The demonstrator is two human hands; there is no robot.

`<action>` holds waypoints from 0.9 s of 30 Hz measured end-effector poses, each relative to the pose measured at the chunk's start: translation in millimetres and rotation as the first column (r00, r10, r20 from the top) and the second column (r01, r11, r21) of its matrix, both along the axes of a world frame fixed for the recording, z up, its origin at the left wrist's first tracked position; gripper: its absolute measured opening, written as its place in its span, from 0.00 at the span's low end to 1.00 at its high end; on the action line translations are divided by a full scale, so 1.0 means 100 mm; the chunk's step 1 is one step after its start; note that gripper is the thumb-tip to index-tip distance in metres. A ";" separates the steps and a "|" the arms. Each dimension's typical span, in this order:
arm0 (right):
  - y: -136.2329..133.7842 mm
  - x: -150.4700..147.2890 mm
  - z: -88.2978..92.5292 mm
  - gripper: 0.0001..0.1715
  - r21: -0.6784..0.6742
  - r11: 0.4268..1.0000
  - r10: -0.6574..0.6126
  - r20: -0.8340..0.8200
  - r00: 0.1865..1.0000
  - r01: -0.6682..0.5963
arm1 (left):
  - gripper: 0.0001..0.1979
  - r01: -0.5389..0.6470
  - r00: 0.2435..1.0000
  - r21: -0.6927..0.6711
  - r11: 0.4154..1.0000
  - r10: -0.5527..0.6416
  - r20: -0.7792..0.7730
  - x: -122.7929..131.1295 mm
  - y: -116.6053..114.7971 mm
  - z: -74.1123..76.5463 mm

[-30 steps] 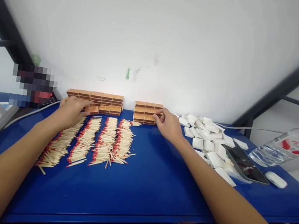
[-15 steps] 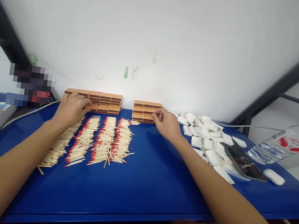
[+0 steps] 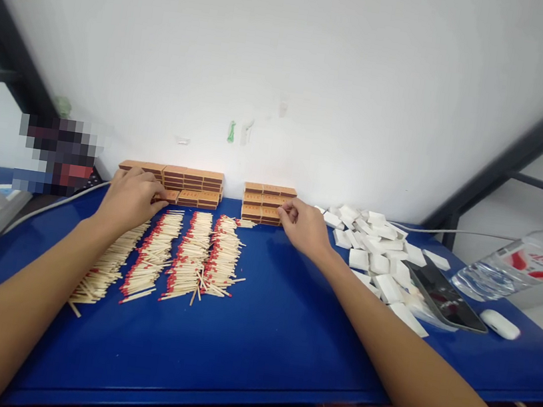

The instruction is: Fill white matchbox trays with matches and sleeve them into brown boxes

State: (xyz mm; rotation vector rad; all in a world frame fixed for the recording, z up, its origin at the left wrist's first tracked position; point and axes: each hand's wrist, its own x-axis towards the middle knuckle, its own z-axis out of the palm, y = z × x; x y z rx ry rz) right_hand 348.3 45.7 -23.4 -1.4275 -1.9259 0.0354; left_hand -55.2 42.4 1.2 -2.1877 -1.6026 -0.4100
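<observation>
Cardboard, orange-brown, sits in the grip: the right hand (image 3: 306,227) pinches thumb and fingertips narrowly on the end box (image 3: 284,213) of the right stack (image 3: 261,202), probably to square it. The left hand (image 3: 129,200) curls over a loose box (image 3: 167,197) below the left stack (image 3: 188,180); its knuckles hide whether that grip has closed. Both stacks back onto the wall (image 3: 321,69), seemingly braced. Matches (image 3: 184,252) lie in rows on the blue bench (image 3: 273,338) and white trays (image 3: 376,248) are heaped to the right, each sort apart.

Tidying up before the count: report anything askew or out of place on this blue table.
The red-tipped wooden matchsticks lie in rows, but several lie crosswise at the right rows' near end. The dark smartphone rests partly on the loose heap of white cardboard trays. The stacked orange matchboxes look tidy.
</observation>
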 end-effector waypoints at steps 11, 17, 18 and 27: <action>0.01 0.00 -0.01 0.09 -0.007 1.000 0.010 0.015 1.000 -0.010 | 0.17 -0.064 0.996 -0.055 0.996 0.061 -0.064 0.00 0.00 -0.01; 0.01 0.01 -0.01 0.09 -0.004 1.000 0.008 0.013 1.000 -0.008 | 0.18 -0.046 0.998 -0.068 0.997 0.042 -0.055 0.02 -0.02 0.00; 0.01 0.01 0.00 0.09 -0.004 1.000 0.007 0.013 1.000 -0.007 | 0.17 -0.039 0.998 -0.066 0.997 0.037 -0.045 0.03 -0.02 0.00; -0.02 0.00 0.02 0.10 -0.017 1.000 0.009 0.014 1.000 -0.008 | 0.20 0.012 0.999 -0.126 0.992 -0.016 -0.031 0.12 -0.02 -0.04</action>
